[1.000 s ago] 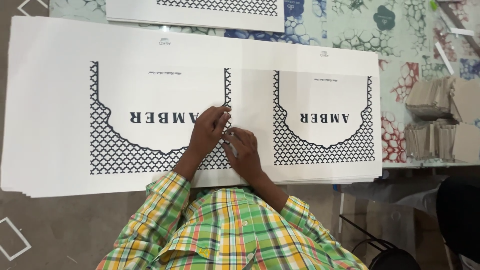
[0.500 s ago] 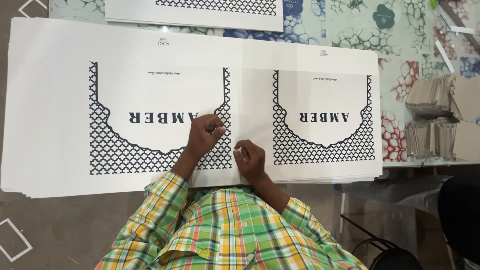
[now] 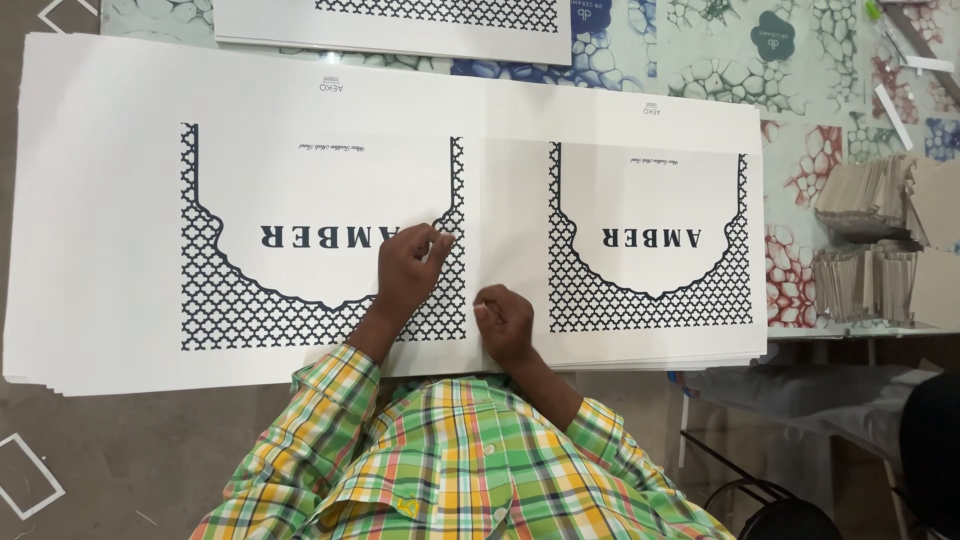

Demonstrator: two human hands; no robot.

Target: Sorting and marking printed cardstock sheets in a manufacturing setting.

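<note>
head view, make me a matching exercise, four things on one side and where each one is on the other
Things:
1. left hand
2. right hand
3. stacks of folded grey card
4. second printed sheet pile

Places:
A. at the top edge of the view, beyond the big sheet
B. fist on the plain white strip between the two lattice panels
C. fingertips on the lattice border of the left panel
D. far right, on the patterned table

Pairs: 1-C, 2-B, 3-D, 4-A
</note>
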